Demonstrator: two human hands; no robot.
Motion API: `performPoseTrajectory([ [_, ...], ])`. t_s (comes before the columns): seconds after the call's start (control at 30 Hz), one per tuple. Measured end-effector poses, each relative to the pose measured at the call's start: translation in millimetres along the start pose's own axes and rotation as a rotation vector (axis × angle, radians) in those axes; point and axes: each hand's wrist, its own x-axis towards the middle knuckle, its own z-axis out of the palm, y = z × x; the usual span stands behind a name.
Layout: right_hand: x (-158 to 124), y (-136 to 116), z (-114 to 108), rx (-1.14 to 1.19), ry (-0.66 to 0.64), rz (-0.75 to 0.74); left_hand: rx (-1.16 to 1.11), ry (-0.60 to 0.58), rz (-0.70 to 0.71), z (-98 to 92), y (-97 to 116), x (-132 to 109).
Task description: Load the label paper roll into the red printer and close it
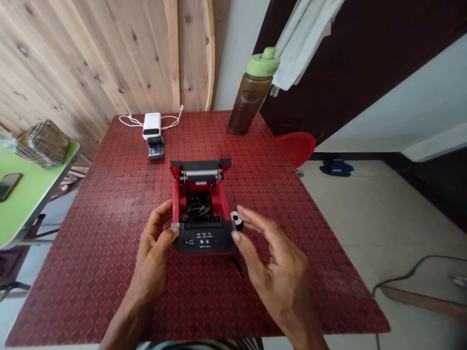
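The red printer [202,238] stands near the middle of the worktop [91,253], and its lid [200,167] is open toward the far side, so the dark inside compartment shows. The left hand [153,257] is at the front left corner of the printer, and its fingers [160,218] are closed around this corner. The right hand [277,265] is open, with the fingers [255,221] spread, just beside the front right corner. These fingers are very near a small black and white roll [236,220], but I cannot tell if they touch it. The printer seems light and stiff, probably made of plastic. The open lid may be the weak part, so it looks better to take hold of the body from both sides. The roll is small and round and could move away easily. A white power bank [152,125] and a bottle [251,92] are on the far part of the worktop.
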Motion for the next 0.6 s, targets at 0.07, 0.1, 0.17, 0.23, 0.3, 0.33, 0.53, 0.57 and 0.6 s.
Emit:
performPoseTrajectory([
  [0.07,19.5,0.0,-0.8,-0.037,-0.042,-0.147,0.014,-0.007,0.023,-2.1,-2.5,0.5],
  [0.1,30.3,-0.2,1.2,-0.050,-0.087,-0.213,0.019,-0.012,0.035,-3.0,-3.6,0.9],
  [0.17,52.3,-2.2,9.1,-0.078,-0.245,-0.286,0.031,-0.024,0.059,-4.6,-5.3,2.0],
  [0.23,72.4,-7.3,19.9,-0.152,-0.440,-0.288,0.046,-0.043,0.077,-6.1,-6.5,3.3],
  [0.3,88.5,-15.0,31.2,-0.280,-0.619,-0.269,0.058,-0.054,0.085,-7.5,-7.1,4.0],
  [0.33,94.7,-19.0,36.5,-0.355,-0.696,-0.261,0.061,-0.053,0.086,-8.0,-7.2,4.0],
  [0.53,108.8,-29.8,62.2,-0.536,-0.895,-0.272,0.058,-0.058,0.074,-8.5,-7.1,2.9],
  [0.57,109.6,-29.3,65.1,-0.536,-0.894,-0.277,0.054,-0.061,0.074,-8.5,-7.4,3.1],
  [0.6,110.4,-28.7,67.2,-0.540,-0.895,-0.280,0.049,-0.063,0.073,-8.6,-7.8,3.3],
])
